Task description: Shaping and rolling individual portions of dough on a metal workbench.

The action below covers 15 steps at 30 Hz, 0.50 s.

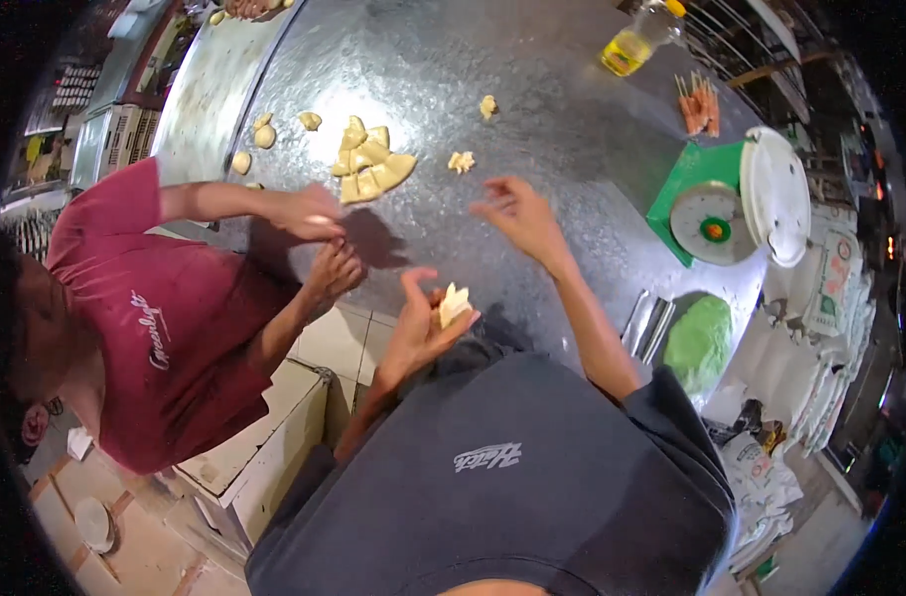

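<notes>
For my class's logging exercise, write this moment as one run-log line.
left hand: holds pale dough | right hand: open, near small dough lump | table: cut dough pieces, green scale

Here's slanted white lettering [488, 457] across the dark grey cloth shirt [572, 497] below the left hand [423, 328]; white script [150, 330] on the co-worker's maroon short-sleeved shirt [180, 353], left of it; blurred printing on white sacks [820, 298], far right of the right hand [522, 217].

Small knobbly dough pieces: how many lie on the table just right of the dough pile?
2: a nearer piece beside the dough pile and a farther piece, slightly further right.
</notes>
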{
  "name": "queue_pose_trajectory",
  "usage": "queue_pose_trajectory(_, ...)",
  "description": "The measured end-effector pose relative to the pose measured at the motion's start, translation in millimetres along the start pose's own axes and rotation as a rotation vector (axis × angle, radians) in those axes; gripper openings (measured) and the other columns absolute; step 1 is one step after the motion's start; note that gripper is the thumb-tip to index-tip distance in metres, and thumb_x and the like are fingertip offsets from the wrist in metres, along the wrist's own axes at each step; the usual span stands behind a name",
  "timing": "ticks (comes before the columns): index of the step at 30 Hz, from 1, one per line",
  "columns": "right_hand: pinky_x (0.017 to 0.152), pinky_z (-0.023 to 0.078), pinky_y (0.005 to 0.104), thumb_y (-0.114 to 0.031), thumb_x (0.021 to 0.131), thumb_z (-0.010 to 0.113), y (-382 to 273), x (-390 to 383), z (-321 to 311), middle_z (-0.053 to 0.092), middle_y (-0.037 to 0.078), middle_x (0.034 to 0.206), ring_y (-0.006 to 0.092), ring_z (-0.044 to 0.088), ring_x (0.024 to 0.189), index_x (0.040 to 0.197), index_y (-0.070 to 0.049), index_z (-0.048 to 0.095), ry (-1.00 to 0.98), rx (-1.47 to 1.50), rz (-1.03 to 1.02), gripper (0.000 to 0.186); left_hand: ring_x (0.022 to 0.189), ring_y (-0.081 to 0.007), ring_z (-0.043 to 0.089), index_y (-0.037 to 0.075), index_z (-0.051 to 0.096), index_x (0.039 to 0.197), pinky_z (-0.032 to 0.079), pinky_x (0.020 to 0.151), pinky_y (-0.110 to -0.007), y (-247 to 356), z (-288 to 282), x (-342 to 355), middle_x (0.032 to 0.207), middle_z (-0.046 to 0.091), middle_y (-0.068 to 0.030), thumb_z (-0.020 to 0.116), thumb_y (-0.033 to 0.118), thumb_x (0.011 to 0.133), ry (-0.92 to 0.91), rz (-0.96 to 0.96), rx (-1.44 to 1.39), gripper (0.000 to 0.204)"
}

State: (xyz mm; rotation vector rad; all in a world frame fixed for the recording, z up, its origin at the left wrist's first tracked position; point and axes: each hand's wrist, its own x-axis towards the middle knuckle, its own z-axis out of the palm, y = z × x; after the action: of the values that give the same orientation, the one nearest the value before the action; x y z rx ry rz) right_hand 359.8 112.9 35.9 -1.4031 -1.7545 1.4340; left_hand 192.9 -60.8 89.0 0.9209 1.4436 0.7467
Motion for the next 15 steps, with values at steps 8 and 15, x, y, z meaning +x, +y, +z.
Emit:
queue_pose_trajectory(8, 0.075, 0.054, 0.0369, -0.028, 0.088, 0.076, -76, -136, -29, 0.072, 0.017, 0.097, 0.0237, 0.07, 0.088, 0.118, -0.003, 0.066, -0.307, -0.102, 0.057, 0.039, 0.086, -0.0298, 0.07, 0.006, 0.024, 0.14, 0.055, 0.075, -0.04, 29, 19, -5, 0.098, 0.069, -0.0203, 0.083, 0.01, 0.08, -0.012, 0.156, 0.296, 0.085)
queue_pose_trajectory(15, 0.066, 0.054, 0.0451, -0.026, 0.102, 0.055, -39, -157, 9, 0.063, 0.016, 0.08, 0.0383, 0.064, 0.077, 0.09, -0.001, 0.06, 0.315, -0.465, -0.372, 0.028, 0.086, -0.0508, 0.064, -0.004, 0.065, 0.094, 0.049, 0.069, -0.053, 25, 59, -13, 0.087, 0.066, -0.0307, 0.066, 0.011, 0.082, -0.081, 0.405, 0.56, 0.02)
